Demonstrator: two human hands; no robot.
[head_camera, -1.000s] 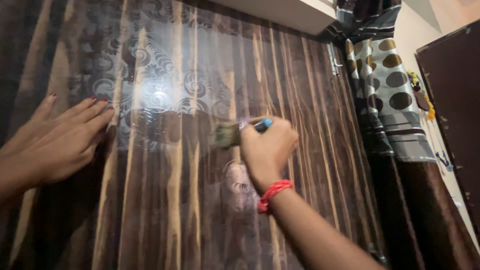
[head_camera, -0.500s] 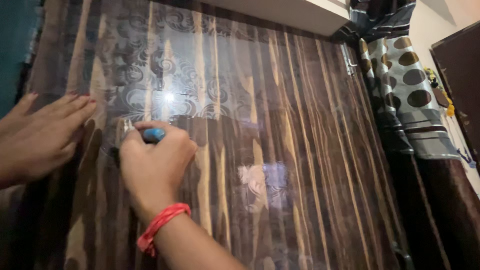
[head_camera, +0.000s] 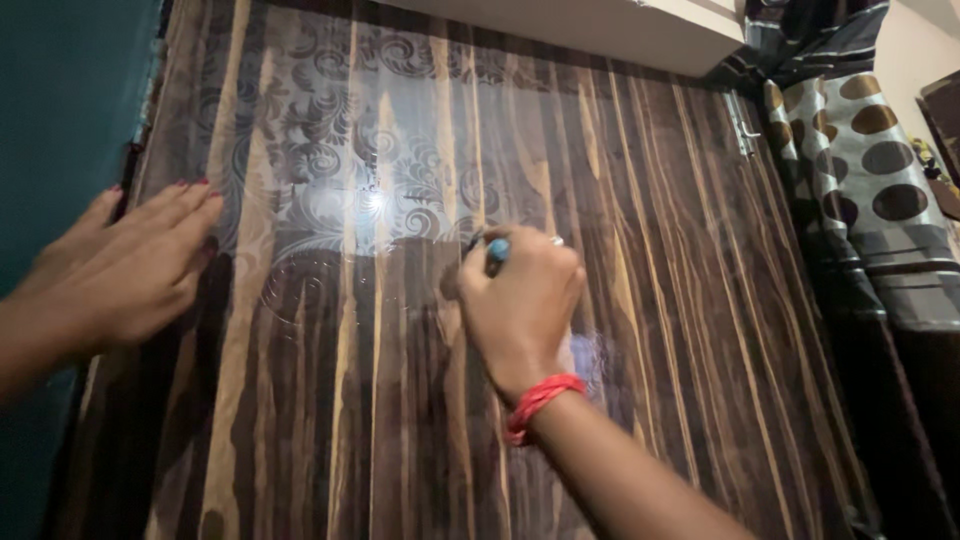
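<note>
Here, left hand (head_camera: 120, 270) flat near door (head_camera: 650, 300) edge.

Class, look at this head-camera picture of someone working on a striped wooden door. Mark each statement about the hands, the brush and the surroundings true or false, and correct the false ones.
1. The right hand grips a brush with a blue handle against the door. True.
2. The left hand is closed in a fist, away from the door. False: it lies flat with its fingers spread on the door's left part.
3. A red band sits on the right wrist. True.
4. A plain white curtain hangs at the right. False: the curtain there is grey with dark and brown dots.
5. The door's upper part shows a swirling floral pattern. True.
</note>
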